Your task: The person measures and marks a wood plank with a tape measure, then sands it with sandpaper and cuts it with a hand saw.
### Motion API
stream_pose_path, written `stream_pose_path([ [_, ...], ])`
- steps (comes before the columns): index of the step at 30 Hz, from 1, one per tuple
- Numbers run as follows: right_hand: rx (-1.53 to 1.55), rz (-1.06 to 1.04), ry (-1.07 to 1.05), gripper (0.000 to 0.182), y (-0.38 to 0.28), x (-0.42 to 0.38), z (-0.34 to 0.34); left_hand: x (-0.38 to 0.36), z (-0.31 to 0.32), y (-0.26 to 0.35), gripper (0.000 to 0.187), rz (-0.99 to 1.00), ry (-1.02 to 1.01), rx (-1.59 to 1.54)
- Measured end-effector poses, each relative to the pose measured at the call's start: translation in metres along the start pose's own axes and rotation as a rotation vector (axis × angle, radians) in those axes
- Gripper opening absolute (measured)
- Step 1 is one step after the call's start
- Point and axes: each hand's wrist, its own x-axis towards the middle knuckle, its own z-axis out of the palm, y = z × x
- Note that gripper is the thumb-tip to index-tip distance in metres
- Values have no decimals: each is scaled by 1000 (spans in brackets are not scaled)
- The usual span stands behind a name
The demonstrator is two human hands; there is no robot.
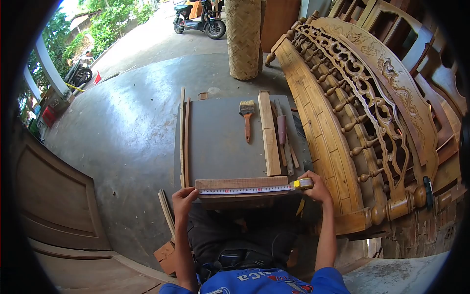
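A wooden block point(240, 183) lies crosswise along the near edge of the grey work table point(215, 147). Stretched along it is the marked blade of a tape measure point(245, 190). My left hand point(184, 202) pinches the blade's end at the block's left end. In my right hand point(318, 188), the yellow tape case sits just past the block's right end, fingers wrapped round it. Further up the table are a paintbrush point(247, 122) with a wooden handle, a long pale wood strip point(268, 132), and a purple-handled tool point(281, 130). Thin wooden strips point(184, 142) line the left side.
Carved wooden furniture panels point(362, 88) lean close on the right. A woven bamboo pillar point(243, 39) stands beyond the table. Panelled wooden doors point(56, 191) lie at the left. Further away on the floor are a scooter point(200, 22) and another motorbike point(78, 73).
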Motion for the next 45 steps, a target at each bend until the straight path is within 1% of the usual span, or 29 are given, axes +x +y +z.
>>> stream_pose_path([
  [9, 45, -10, -10, 38, 4, 2, 2, -2, 1, 2, 20, -44, 29, -4],
  [11, 55, -27, -16, 37, 2, 3, 3, -4, 2, 4, 20, -18, 33, -4],
  [15, -1, -38, 2, 36, -1, 1, 7, -4, 3, 8, 21, -22, 45, 75],
  [24, -44, -33, 12, 35, -3, 3, 8, -6, 4, 9, 22, 2, 77, 83],
  [27, -83, -47, 18, 35, -6, 3, 9, -8, 6, 18, 21, 19, 99, 221],
  [29, -120, -49, 33, 34, -9, 2, 9, -8, 6, 21, 20, 70, 103, 288],
  [33, -141, -31, 6, 34, -12, 1, 8, -14, 10, 34, 20, 146, 123, 379],
  [34, -134, -36, -8, 35, -13, 1, 7, -13, 10, 33, 20, 147, 121, 361],
  [37, -117, -11, -102, 36, -15, 3, 0, -14, 11, 34, 21, 170, 128, 401],
  [40, -32, 7, -205, 39, -12, 4, -6, -14, 14, 32, 20, 226, 165, 359],
  [43, -46, -5, -295, 44, -10, 8, -10, -14, 17, 34, 18, 224, 163, 384],
  [45, -44, 59, -272, 45, -2, 10, -8, -14, 16, 32, 15, 255, 144, 424],
])
